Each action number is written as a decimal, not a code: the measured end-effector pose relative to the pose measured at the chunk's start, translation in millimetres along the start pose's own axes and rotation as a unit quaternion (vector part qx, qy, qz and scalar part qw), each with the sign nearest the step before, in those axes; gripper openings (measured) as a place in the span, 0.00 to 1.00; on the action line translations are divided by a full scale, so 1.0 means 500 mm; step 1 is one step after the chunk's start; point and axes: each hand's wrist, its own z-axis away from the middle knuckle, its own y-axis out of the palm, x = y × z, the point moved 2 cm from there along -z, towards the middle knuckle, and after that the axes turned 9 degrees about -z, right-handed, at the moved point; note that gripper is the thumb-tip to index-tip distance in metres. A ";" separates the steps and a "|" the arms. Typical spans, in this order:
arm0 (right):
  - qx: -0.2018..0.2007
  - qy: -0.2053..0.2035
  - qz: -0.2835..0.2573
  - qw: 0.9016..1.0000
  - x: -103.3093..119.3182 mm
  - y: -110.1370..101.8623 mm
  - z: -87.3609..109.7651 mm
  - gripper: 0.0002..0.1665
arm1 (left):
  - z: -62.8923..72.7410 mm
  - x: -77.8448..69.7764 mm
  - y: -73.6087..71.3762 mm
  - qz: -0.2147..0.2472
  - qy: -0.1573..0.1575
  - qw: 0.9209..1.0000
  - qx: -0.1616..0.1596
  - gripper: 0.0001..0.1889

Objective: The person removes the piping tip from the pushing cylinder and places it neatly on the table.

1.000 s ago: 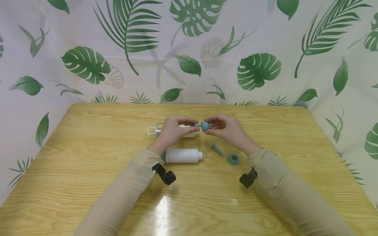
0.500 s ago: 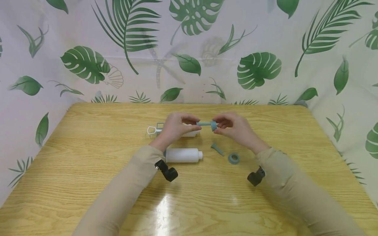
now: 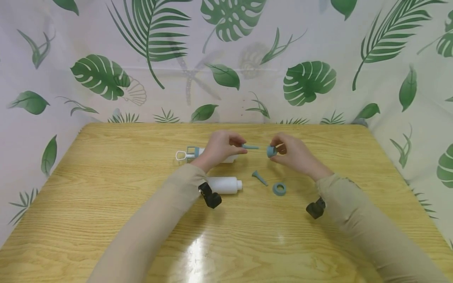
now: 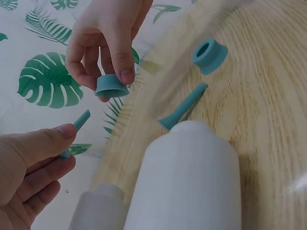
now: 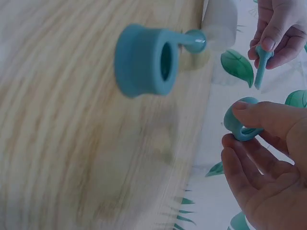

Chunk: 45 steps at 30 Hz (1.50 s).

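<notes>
My left hand (image 3: 223, 147) pinches a thin blue-green flared stem (image 3: 252, 147) between thumb and fingers, its narrow end pointing right. Across a small gap, my right hand (image 3: 293, 156) holds a blue-green ring-shaped cap (image 3: 271, 152) by its rim. The cap's open centre shows in the right wrist view, where the held stem (image 5: 262, 72) is apart from it. On the table below lie a matching loose stem (image 3: 260, 178) and a second ring cap (image 3: 279, 189). A white bottle (image 3: 226, 185) lies on its side, partly hidden by the left forearm.
Behind the left hand lies another white bottle (image 3: 231, 158) with a blue-green frame and a white loop handle (image 3: 181, 155). Everything rests on a wooden table (image 3: 265, 243). A leaf-patterned cloth (image 3: 258, 98) hangs along the table's back.
The stem sat through the ring cap a second ago; now the two are apart. My right hand has moved right with the cap, and my left hand slightly right with the stem.
</notes>
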 end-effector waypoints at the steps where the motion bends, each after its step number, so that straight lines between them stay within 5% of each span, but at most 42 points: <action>1: 0.003 0.006 0.002 1.000 -0.003 -0.001 0.000 0.18 | -0.004 0.001 0.003 -0.007 0.001 1.000 0.004 0.13; 9: 0.023 0.019 0.036 0.999 -0.019 -0.004 -0.001 0.18 | -0.036 0.001 0.025 -0.029 0.007 0.999 0.036 0.13; 16: 0.043 0.051 0.034 0.997 -0.040 0.002 -0.003 0.18 | -0.052 -0.003 0.053 -0.110 0.038 0.991 0.073 0.12; 36: 0.063 0.054 0.048 0.995 -0.084 0.017 -0.006 0.19 | -0.050 -0.014 0.084 -0.225 0.046 0.967 0.109 0.10; 45: 0.065 0.060 0.048 0.995 -0.078 0.018 -0.004 0.20 | -0.049 -0.003 0.089 -0.226 0.029 0.966 0.118 0.14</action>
